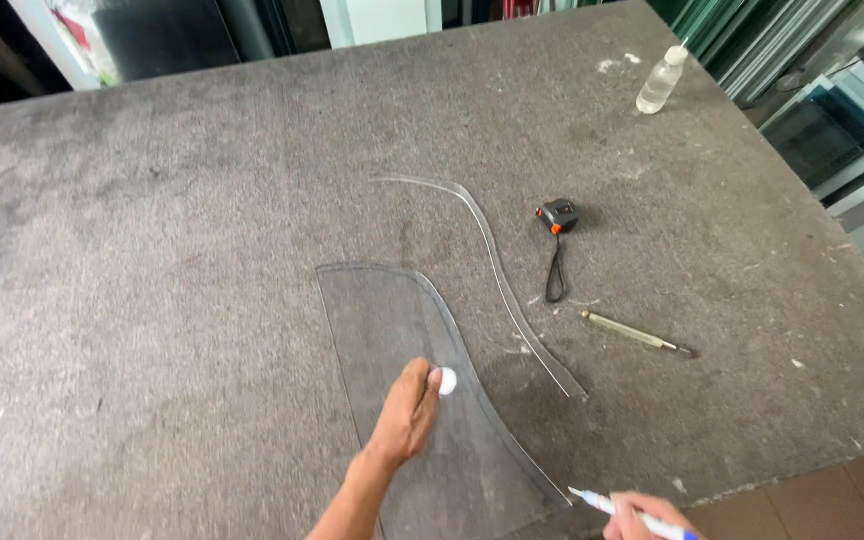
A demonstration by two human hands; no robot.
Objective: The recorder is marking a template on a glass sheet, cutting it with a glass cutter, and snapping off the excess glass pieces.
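Looking down, I see my left hand (407, 410) pinching a small white piece (447, 380) against the curved glass sheet (392, 320) lying on the grey table (152, 250). My right hand (642, 515), at five o'clock from the sheet, is closed around a white marker (602, 503). A thin curved glass offcut (497, 270), tape measure (558, 216) and glass cutter (637, 333) lie at two o'clock.

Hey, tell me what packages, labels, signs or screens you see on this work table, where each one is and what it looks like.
Plastic bottle: far right corner of the grey felt table, small, clear, pale cap, lying tilted; no label can be made out.
Tape measure: middle right, black and orange case with a black strap; any label is too small to tell.
No signs or screens in view.
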